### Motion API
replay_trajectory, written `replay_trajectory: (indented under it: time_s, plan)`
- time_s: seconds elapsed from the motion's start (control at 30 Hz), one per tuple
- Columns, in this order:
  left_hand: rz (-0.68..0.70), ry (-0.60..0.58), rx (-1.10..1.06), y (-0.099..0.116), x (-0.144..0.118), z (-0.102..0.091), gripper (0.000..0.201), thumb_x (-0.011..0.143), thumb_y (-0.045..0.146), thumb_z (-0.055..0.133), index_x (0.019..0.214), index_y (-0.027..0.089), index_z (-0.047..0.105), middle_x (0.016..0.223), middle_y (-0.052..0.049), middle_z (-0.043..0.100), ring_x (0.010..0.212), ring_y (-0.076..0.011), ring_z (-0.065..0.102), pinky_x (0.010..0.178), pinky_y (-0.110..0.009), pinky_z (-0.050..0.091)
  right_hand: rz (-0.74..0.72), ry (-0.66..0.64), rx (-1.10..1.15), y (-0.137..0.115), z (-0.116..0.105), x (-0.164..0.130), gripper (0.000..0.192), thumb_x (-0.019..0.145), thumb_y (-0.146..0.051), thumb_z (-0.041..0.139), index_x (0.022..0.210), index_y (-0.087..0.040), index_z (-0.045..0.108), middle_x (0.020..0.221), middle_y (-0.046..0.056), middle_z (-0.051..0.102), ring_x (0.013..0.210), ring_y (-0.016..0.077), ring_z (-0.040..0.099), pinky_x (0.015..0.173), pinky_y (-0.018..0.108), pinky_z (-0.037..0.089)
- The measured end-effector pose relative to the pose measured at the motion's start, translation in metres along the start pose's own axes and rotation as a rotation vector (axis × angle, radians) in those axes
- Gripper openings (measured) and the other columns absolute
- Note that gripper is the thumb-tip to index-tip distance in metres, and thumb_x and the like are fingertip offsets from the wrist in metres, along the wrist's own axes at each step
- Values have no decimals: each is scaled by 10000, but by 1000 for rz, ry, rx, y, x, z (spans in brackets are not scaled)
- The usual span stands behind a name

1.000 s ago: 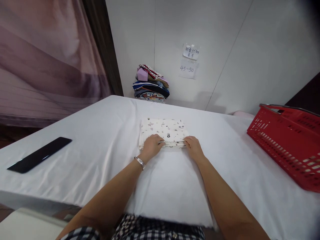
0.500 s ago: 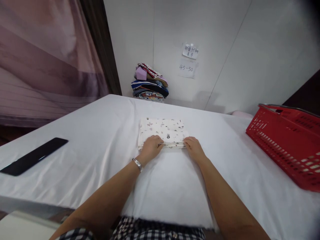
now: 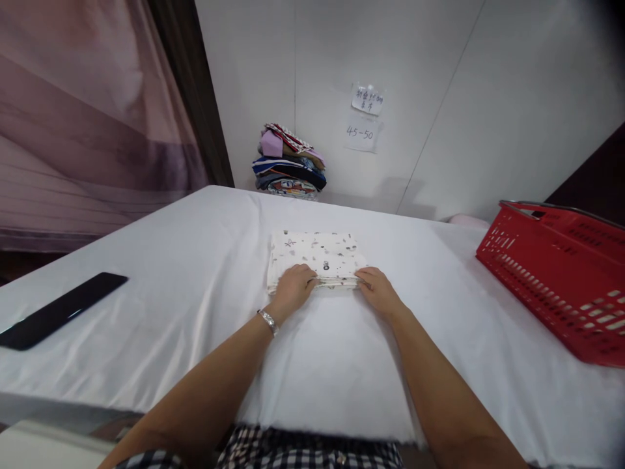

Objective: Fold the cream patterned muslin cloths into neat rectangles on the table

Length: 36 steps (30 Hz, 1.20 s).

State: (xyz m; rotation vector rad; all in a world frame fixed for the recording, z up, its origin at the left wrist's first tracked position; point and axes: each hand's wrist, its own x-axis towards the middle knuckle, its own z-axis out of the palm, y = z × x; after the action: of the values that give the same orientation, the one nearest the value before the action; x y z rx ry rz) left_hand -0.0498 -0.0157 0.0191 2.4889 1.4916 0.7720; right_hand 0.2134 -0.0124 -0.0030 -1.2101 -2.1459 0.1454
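A folded white cloth [image 3: 317, 251] with small dark printed motifs lies flat in the middle of the table. Several layers show along its near edge. My left hand [image 3: 294, 286] pinches that edge left of its middle, thumb against the layers and fingers on top. At the near right corner, my right hand [image 3: 377, 288] grips the same edge between thumb and fingers. A silver bracelet [image 3: 268, 322] circles my left wrist.
White fabric covers the table [image 3: 195, 260]. A black phone-like slab [image 3: 63, 309] lies at the left, and a red plastic basket [image 3: 561, 273] stands at the right. Beyond the far edge rises a stack of folded fabrics [image 3: 290, 163] against the wall, near paper signs [image 3: 361, 135].
Both hands keep their hold on the cloth's near edge, and the cloth stays in place. The whole view has shifted slightly.
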Motion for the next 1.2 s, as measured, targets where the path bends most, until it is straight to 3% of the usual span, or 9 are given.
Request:
replay_trajectory:
  time_s: [0.27, 0.43, 0.73, 1.03, 1.2]
  plan:
    - [-2, 17, 47, 0, 1, 3, 221, 903, 272, 391, 838, 182, 582, 860, -56, 585, 828, -205, 508, 740, -345, 391, -35, 99, 28, -3, 1, 1, 289, 790, -161, 492, 1028, -216, 648, 1037, 73, 650, 977, 214, 568, 878, 402, 454]
    - [-29, 8, 44, 2, 2, 1, 202, 902, 273, 398, 830, 188, 566, 868, -55, 583, 843, -205, 514, 742, -338, 389, -35, 55, -44, -2, 5, 2, 229, 826, -238, 521, 1017, -230, 646, 1021, 66, 656, 958, 221, 575, 883, 423, 434]
    - [-104, 40, -40, 2, 1, 3, 186, 898, 295, 410, 807, 197, 539, 858, -38, 576, 817, -193, 505, 709, -320, 386, -28, -11, -130, -3, 7, 4, 248, 831, -210, 515, 1048, -240, 632, 1052, 62, 640, 980, 230, 552, 901, 420, 403]
    - [-74, 44, -48, 1, 1, 3, 202, 901, 306, 409, 786, 195, 532, 830, -33, 563, 782, -186, 497, 689, -315, 376, -18, 31, -175, -7, 10, 6, 226, 878, -175, 432, 994, -205, 624, 987, 77, 635, 942, 228, 529, 892, 415, 379]
    - [19, 19, 3, 1, 1, 2, 193, 900, 269, 416, 789, 184, 548, 824, -44, 564, 794, -192, 494, 701, -325, 378, -26, 85, -187, -12, 3, 6, 219, 889, -164, 411, 967, -199, 613, 942, 80, 627, 935, 223, 526, 893, 401, 367]
